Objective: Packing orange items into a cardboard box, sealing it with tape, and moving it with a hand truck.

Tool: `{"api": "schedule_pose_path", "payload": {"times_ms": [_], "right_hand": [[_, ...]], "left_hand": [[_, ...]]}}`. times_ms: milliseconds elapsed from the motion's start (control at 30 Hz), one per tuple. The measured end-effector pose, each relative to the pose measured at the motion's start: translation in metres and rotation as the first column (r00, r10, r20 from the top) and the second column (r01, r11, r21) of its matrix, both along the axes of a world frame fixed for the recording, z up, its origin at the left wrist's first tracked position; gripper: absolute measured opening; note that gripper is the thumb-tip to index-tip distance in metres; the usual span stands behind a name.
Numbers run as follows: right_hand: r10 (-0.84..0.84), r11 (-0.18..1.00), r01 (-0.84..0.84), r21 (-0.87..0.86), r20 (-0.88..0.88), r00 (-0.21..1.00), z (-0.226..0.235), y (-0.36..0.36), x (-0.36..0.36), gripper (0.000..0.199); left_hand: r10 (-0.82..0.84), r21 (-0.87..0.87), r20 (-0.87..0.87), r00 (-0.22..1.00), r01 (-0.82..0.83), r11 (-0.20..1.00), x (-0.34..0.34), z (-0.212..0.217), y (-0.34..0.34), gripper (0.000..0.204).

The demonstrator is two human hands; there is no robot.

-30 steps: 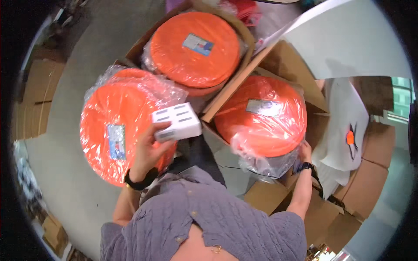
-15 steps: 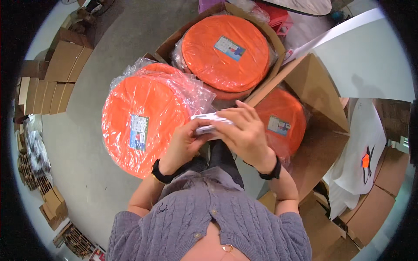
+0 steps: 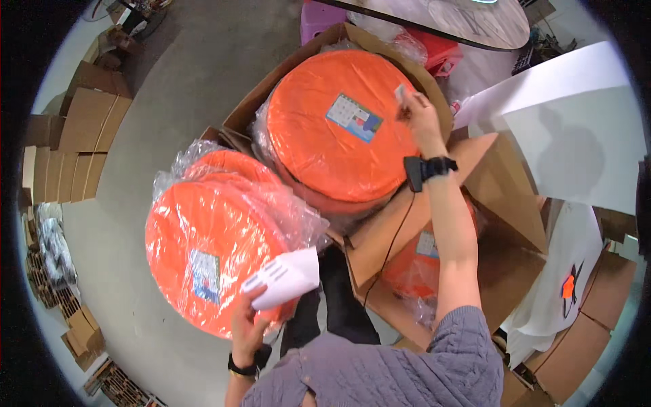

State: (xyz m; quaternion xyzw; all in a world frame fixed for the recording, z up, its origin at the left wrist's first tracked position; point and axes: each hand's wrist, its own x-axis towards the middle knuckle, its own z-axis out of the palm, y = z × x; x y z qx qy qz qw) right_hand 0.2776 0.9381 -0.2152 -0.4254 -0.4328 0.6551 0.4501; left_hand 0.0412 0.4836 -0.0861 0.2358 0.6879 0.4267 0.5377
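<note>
The left hand [image 3: 249, 325], nearest the body, grips a white stack of sheets [image 3: 283, 277] printed with short dark bars. Thumb and fingers close on its lower left corner, so most of it juts up and right beyond the grip. It overlaps the lower right edge of a round orange bundle [image 3: 196, 237] in clear plastic; whether they touch cannot be told. To the right, an open brown carton [image 3: 512, 271] stands partly under the right forearm, with another orange disc [image 3: 410, 271] inside it.

Farther out, the right hand [image 3: 424, 122] has its fingertips drawn together on a small pale piece [image 3: 399, 93], which sticks out just past them. That hand is over the right edge of a large orange disc [image 3: 325, 159] sitting in a second carton [image 3: 249, 112]. A printed label [image 3: 354, 117] lies on this disc, left of the fingers and apart from them. Beyond the carton are a purple crate [image 3: 317, 26], a red crate [image 3: 441, 54] and a dark-edged board [image 3: 468, 24].
</note>
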Motion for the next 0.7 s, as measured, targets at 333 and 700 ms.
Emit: {"api": "schedule_pose_path", "payload": {"times_ms": [333, 700], "right_hand": [[-0.009, 0.987, 0.079, -0.141, 0.44, 0.898, -0.276, 0.06, -0.007, 0.021], [0.0, 1.0, 0.017, -0.004, 0.985, 0.172, -0.253, 0.033, 0.004, 0.057]], "left_hand": [[0.121, -0.206, -0.021, 0.992, -0.123, 0.971, 0.01, -0.05, 0.017, 0.047], [0.123, -0.215, 0.006, 0.992, -0.119, 0.969, 0.004, -0.07, 0.018, 0.051]]}}
